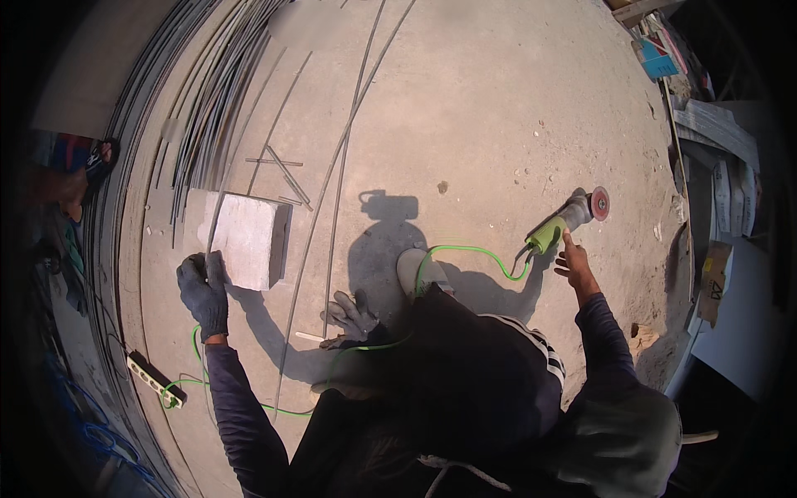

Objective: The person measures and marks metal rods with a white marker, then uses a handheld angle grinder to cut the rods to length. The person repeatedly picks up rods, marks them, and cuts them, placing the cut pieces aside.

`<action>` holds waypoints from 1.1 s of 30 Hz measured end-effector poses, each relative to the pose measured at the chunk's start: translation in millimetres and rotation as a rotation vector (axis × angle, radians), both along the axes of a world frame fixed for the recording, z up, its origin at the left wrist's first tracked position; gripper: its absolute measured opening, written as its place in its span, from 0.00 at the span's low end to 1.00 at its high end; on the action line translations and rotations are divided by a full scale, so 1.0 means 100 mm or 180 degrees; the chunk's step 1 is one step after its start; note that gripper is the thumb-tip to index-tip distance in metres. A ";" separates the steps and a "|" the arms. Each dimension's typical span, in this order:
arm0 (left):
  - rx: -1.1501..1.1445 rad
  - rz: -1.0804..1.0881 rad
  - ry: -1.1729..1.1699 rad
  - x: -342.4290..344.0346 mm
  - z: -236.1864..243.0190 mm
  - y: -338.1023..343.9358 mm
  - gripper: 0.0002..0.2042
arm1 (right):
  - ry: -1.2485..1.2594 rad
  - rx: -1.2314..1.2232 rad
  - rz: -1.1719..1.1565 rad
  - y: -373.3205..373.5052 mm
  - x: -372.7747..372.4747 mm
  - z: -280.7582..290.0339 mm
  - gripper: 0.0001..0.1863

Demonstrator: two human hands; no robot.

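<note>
My left hand [203, 292], in a dark grey glove, is closed around the lower end of a thin steel rod [217, 214]. That rod lies along the left side of a pale block [246, 241] on the ground. To the right, my bare right hand [575, 264] is at the rear of a green and grey angle grinder [558, 226]. Its index finger meets the body and the other fingers are apart, not wrapped around it. The grinder's reddish disc [599, 203] points away from me. An empty grey glove [353, 315] lies near my leg.
Many long steel rods [220, 91] lie bundled at the far left. Two long rods [342, 141] cross mid-floor, with several short cut pieces [288, 176] beside them. A green cord [477, 248] runs from the grinder past my foot. A power strip [155, 379] sits lower left.
</note>
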State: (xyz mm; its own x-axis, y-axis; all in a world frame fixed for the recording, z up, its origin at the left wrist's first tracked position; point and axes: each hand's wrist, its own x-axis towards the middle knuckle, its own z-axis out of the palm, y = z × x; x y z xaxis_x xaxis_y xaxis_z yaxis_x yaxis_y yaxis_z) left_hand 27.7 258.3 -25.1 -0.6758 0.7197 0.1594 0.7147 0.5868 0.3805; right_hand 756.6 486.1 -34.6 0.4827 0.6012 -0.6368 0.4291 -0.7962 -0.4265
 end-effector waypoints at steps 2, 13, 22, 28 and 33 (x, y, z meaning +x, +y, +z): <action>-0.0005 0.0040 -0.0082 -0.01 0.04 -0.02 0.19 | 0.0268 -0.0124 -0.0360 0.16 -0.08 -0.35 0.52; -0.0197 0.0005 -0.0697 0.10 0.45 -0.10 0.23 | 0.0916 0.1039 -0.0848 0.35 0.37 -1.11 0.22; 0.0271 -0.0707 0.0005 0.34 1.97 -0.45 0.17 | 0.0778 0.0523 0.0520 0.14 -0.30 0.64 0.26; 0.0437 -0.1543 0.0918 0.99 3.32 -0.80 0.22 | 0.2847 0.1319 0.0502 -0.13 -1.98 1.43 0.29; 0.0445 -0.2521 0.1008 1.34 3.28 -0.46 0.21 | 0.2502 0.0199 0.2115 0.11 -2.70 1.20 0.28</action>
State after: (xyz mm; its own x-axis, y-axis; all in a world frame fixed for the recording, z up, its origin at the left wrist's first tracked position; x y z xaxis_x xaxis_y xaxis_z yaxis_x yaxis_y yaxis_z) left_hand 161.5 212.6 303.0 0.1077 0.9197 0.3776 0.9780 -0.1662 0.1258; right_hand 486.4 497.5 85.6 -0.4986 0.6375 -0.5873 0.3565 -0.4668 -0.8093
